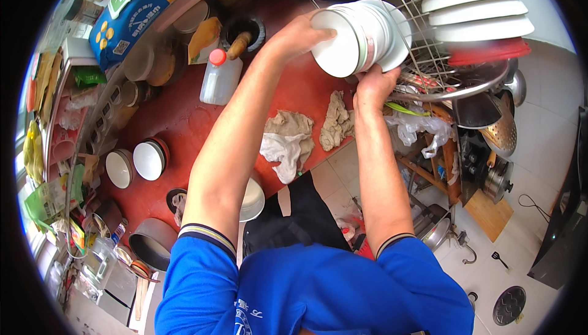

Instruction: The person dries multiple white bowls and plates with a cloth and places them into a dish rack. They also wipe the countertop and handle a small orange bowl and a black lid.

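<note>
Both my hands grip a stack of white plates [337, 43] tilted on its side beside the wire dish rack [425, 54]. My left hand [301, 36] holds its left rim, the thumb lying across the face of the nearest plate. From below, my right hand [376, 84] supports the stack, and its fingers are partly hidden. A larger white dish [399, 36] at the back of the stack stands close to the rack's wires. To the right, several white bowls [480, 22] are stacked upside down above a red item [489, 52].
Crumpled cloths [287, 139] lie on the red countertop [183, 128]. A plastic jug [221, 80] with a red cap stands near a mortar [257, 31] with a wooden pestle [239, 45]. Bowls [149, 160] and a deep pot [151, 240] sit further left. Pans and a perforated ladle [500, 128] hang right.
</note>
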